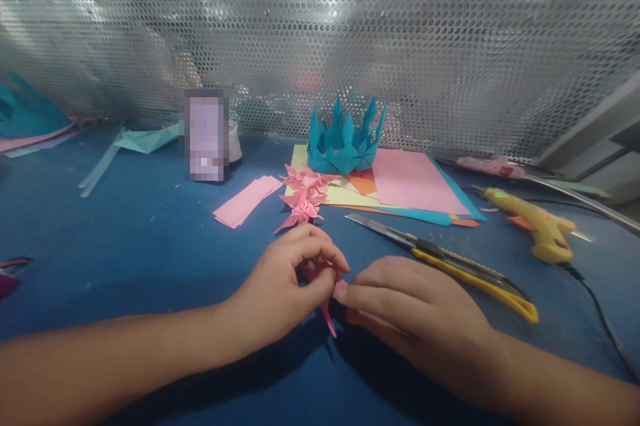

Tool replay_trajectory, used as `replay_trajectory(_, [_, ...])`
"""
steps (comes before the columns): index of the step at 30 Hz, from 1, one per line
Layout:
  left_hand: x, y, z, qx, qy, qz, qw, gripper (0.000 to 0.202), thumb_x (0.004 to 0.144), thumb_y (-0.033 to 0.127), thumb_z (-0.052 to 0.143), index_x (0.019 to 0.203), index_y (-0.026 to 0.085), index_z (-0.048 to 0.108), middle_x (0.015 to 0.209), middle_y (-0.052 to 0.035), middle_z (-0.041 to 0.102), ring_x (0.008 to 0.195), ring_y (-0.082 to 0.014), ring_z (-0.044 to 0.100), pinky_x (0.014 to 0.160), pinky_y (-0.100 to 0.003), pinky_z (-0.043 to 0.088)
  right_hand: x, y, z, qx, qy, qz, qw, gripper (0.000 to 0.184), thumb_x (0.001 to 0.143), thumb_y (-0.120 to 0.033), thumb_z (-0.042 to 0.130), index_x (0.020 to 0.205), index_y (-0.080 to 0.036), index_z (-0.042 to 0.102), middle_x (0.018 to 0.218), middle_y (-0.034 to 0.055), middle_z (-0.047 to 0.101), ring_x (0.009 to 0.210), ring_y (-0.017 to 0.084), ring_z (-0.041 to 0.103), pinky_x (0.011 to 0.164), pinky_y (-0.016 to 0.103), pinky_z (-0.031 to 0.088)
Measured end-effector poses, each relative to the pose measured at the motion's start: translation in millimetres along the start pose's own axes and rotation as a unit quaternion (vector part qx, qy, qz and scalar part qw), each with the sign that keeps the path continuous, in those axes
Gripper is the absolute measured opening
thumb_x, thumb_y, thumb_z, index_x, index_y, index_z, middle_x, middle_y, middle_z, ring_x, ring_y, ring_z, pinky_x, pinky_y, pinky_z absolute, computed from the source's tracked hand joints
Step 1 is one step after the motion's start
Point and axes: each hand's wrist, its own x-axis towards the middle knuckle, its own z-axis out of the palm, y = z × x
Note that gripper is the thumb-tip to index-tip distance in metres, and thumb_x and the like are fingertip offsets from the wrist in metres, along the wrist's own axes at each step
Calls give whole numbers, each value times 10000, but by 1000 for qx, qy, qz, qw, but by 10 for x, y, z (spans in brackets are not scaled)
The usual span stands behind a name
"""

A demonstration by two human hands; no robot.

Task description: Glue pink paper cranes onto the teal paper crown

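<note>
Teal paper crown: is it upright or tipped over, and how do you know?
Upright: the teal paper crown sits band-down on the coloured sheets, its points rising.

No lettering can be read; no numbers either.

A flat, deep-blue tabletop (175,259) spans the view. Near its middle lie a fanned stack of narrow pink paper strips (247,201) and, just right, a row of spiky folded pink paper pieces (304,198). Beside these are overlapping yellow, pink, blue and orange paper sheets (415,179). In front rests a long-bladed, yellow-and-black cutter (431,251); farther right, a yellow glue gun (549,238); at left, a pale-green folded paper shape (147,140).
</note>
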Motion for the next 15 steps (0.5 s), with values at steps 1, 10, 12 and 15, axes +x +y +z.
replay_trajectory(1, [0, -3, 1, -1, -2, -3, 1000, 173, 757, 75, 501, 767, 185, 635, 831, -5, 542, 747, -113, 525, 657, -246, 437, -6, -1, -3, -1, -4, -4, 1000, 173, 864, -124, 528, 999, -195, 611, 835, 25, 692, 744, 124, 615, 668, 224, 483])
replay_trajectory(10, [-6, -27, 11, 6, -23, 30, 999, 140, 766, 126, 544, 854, 186, 636, 875, -18, 528, 766, -114, 518, 704, -251, 458, 57, -11, -24, 35, 52, 85, 994, 108, 803, -112, 596, 816, -210, 639, 753, -5, 704, 678, 105, 646, 660, 190, 509])
replay_trajectory(12, [-10, -26, 8, 7, -30, 37, 999, 140, 758, 150, 570, 884, 187, 618, 889, -17, 519, 765, -114, 512, 704, -249, 460, 81, -23, -32, 75, 48, 124, 988, 120, 782, -95, 608, 798, -209, 642, 741, -17, 703, 670, 94, 648, 653, 172, 504])
replay_trajectory(15, [-19, -18, 1, 22, -40, 47, 998, 170, 730, 141, 601, 894, 187, 598, 890, -9, 509, 759, -108, 511, 705, -241, 460, 93, -27, -27, 134, 38, 181, 974, 126, 766, -87, 619, 770, -209, 651, 738, -30, 707, 669, 82, 654, 648, 154, 502])
